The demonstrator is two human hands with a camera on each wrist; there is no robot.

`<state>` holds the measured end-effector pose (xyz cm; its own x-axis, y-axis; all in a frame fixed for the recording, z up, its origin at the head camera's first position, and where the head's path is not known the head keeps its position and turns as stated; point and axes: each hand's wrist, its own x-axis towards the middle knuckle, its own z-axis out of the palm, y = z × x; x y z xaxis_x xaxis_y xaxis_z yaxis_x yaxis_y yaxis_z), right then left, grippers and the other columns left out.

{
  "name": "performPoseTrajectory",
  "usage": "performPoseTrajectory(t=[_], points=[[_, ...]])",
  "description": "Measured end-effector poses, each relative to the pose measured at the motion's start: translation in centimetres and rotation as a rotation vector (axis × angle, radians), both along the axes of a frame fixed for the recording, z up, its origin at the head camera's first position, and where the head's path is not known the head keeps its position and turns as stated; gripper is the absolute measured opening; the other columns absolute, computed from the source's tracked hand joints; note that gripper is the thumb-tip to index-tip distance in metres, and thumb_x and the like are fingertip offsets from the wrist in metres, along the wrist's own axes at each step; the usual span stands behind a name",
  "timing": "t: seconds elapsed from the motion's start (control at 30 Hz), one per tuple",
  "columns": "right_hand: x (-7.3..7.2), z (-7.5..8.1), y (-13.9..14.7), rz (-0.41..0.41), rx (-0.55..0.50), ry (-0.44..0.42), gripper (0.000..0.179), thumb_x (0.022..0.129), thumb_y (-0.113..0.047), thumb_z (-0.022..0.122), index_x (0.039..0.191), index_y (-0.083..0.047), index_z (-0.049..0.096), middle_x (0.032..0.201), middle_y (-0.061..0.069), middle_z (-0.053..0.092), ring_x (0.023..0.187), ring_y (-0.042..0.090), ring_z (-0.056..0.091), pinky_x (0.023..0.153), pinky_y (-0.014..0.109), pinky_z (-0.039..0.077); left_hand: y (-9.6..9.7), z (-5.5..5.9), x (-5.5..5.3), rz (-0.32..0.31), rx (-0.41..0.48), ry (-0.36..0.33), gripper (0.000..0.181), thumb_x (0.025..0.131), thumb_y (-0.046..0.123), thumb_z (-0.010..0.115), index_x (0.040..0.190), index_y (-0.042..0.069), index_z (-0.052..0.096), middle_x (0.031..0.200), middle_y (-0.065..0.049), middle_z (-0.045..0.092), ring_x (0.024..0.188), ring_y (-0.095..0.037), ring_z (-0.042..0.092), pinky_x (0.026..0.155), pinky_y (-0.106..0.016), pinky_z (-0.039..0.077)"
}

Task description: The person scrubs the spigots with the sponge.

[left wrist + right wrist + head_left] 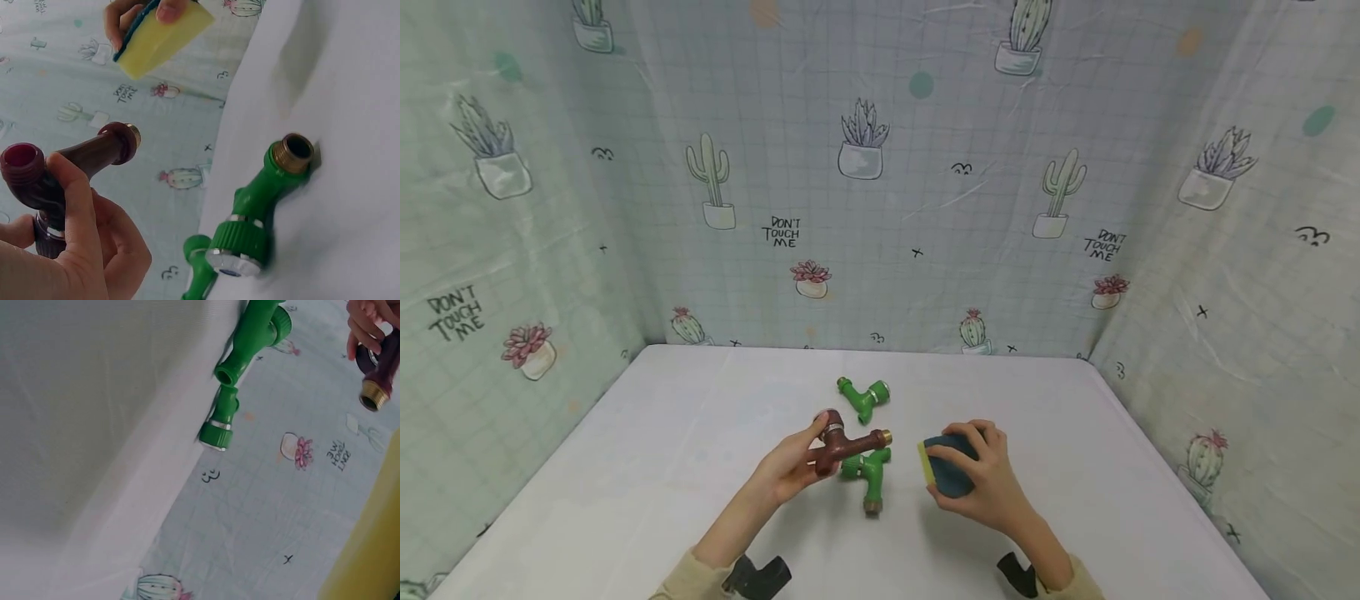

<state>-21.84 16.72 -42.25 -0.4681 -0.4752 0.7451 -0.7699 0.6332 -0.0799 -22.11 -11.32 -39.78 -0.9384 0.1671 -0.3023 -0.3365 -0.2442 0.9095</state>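
We see printed pots (861,162) holding cacti and succulents on the pale, grid-patterned cloth (910,208). The left hand (786,467) grips a brownish-red plastic tap with a brass-coloured threaded end (835,450); its thumb lies along the knob end, and the spout and thread extend clear of the fingers, the thread pointing right. The right hand (992,479) clasps a two-layer sponge, dark blue and yellow (953,482), between thumb and fingers, its yellow face turned towards the tap and a gap between them. The right wrist view gives us only a blurred yellow edge, so we cannot fully judge how those fingertips sit.

A green plastic tap with a brownish threaded end (874,479) lies just beyond the held tap, which is raised above the white table (625,450). Farther back rests a second green plastic tap (865,402). The cloth walls the table at the back and both sides. We notice beige sleeves (692,579) at the lower edge.
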Motion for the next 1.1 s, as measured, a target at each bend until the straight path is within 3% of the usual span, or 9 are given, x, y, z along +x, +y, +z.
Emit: performPoseTrajectory(t=[0.1, 0.23, 0.37, 0.47, 0.6, 0.7, 0.93, 1.1], points=[[0.1, -0.1, 0.4, -0.008, 0.000, -0.014, 0.038, 0.076, -0.055, 0.057, 0.105, -0.030, 0.060, 0.110, 0.005, 0.051, 0.100, 0.023, 0.035, 0.075, 0.046, 0.029, -0.5, -0.2, -0.8, 0.008, -0.014, -0.011, 0.050, 0.087, 0.040, 0.053, 0.122, 0.005, 0.048, 0.096, -0.005, 0.056, 0.080, -0.011, 0.056, 0.063, -0.021, 0.047], [0.2, -0.2, 0.8, -0.021, 0.000, -0.027, 0.038, 0.076, -0.054, 0.059, 0.105, -0.030, 0.060, 0.110, 0.005, 0.051, 0.100, 0.023, 0.035, 0.075, 0.046, 0.029, -1.7, -0.3, -1.9, -0.019, -0.073, 0.006, 0.058, 0.082, 0.043, 0.059, 0.115, -0.003, 0.049, 0.096, -0.007, 0.055, 0.077, -0.013, 0.057, 0.064, -0.022, 0.045], [0.1, -0.2, 1.2, -0.033, -0.011, -0.043, 0.038, 0.076, -0.055, 0.058, 0.105, -0.030, 0.060, 0.111, 0.003, 0.050, 0.101, 0.022, 0.035, 0.076, 0.046, 0.030, -3.4, -0.1, -3.3, -0.054, -0.196, 0.060, 0.074, 0.077, 0.050, 0.062, 0.119, -0.008, 0.043, 0.104, -0.016, 0.052, 0.083, -0.018, 0.060, 0.069, -0.028, 0.052], [0.1, -0.2, 1.4, -0.039, -0.015, -0.054, 0.039, 0.076, -0.056, 0.056, 0.106, -0.030, 0.059, 0.111, 0.002, 0.050, 0.101, 0.022, 0.034, 0.077, 0.046, 0.030, -4.5, 0.3, -4.6, -0.067, -0.258, 0.057, 0.074, 0.077, 0.049, 0.063, 0.123, -0.006, 0.043, 0.107, -0.016, 0.055, 0.088, -0.020, 0.060, 0.071, -0.032, 0.054], [0.1, -0.1, 1.5, -0.037, -0.023, -0.061, 0.039, 0.076, -0.055, 0.058, 0.107, -0.030, 0.059, 0.111, 0.003, 0.050, 0.101, 0.021, 0.034, 0.077, 0.046, 0.030, -5.6, 0.5, -6.6, -0.050, -0.266, -0.019, 0.065, 0.080, 0.041, 0.063, 0.126, -0.001, 0.045, 0.098, -0.006, 0.060, 0.085, -0.016, 0.059, 0.068, -0.030, 0.052], [0.1, 0.0, 1.5, -0.032, -0.034, -0.068, 0.039, 0.076, -0.053, 0.060, 0.107, -0.030, 0.059, 0.112, 0.003, 0.050, 0.101, 0.020, 0.035, 0.077, 0.045, 0.030, -6.3, 0.2, -8.1, -0.035, -0.285, -0.069, 0.061, 0.084, 0.037, 0.060, 0.128, 0.000, 0.042, 0.095, -0.005, 0.057, 0.079, -0.014, 0.058, 0.066, -0.032, 0.054], [0.4, 0.4, 1.4, -0.014, -0.085, -0.106, 0.038, 0.073, -0.048, 0.066, 0.107, -0.030, 0.060, 0.112, 0.002, 0.050, 0.101, 0.019, 0.034, 0.077, 0.046, 0.032, -7.2, -2.1, -10.7, -0.025, -0.300, -0.225, 0.063, 0.085, 0.036, 0.058, 0.132, 0.000, 0.037, 0.112, -0.015, 0.046, 0.075, -0.014, 0.056, 0.066, -0.028, 0.054], [0.8, 0.7, 1.1, -0.005, -0.100, -0.128, 0.039, 0.071, -0.043, 0.070, 0.107, -0.031, 0.060, 0.113, 0.002, 0.050, 0.102, 0.018, 0.034, 0.076, 0.047, 0.035, -7.8, -3.5, -11.5, -0.048, -0.378, -0.269, 0.066, 0.085, 0.037, 0.057, 0.132, -0.002, 0.034, 0.112, -0.017, 0.048, 0.073, -0.014, 0.057, 0.067, -0.028, 0.054]])
